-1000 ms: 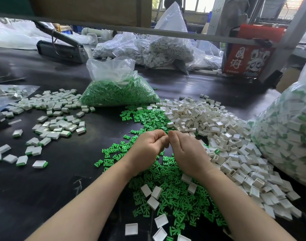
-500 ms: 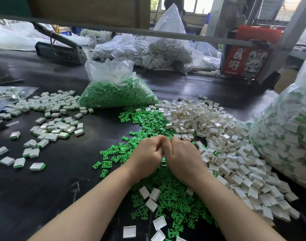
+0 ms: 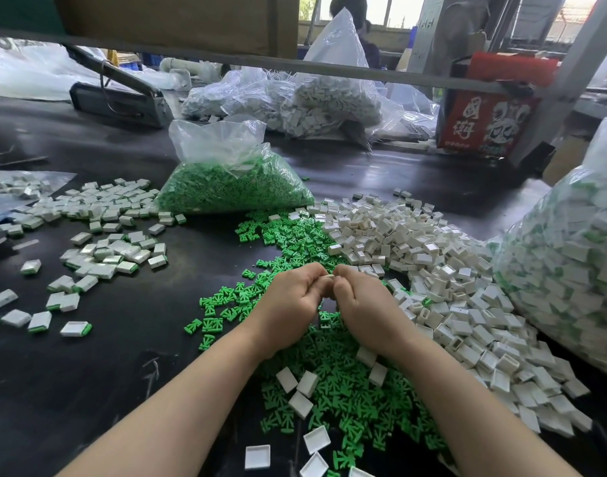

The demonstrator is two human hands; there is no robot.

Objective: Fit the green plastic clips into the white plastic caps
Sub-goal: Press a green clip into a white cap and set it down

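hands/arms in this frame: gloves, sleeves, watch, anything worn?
Nothing worn that shows. The left hand and the right hand are both bare, no gloves. Both forearms are bare as far as the bottom edge of the frame, with no sleeve cuff in view. No watch, bracelet or ring is visible, and no tape or markings; the fingers' inner sides are hidden.
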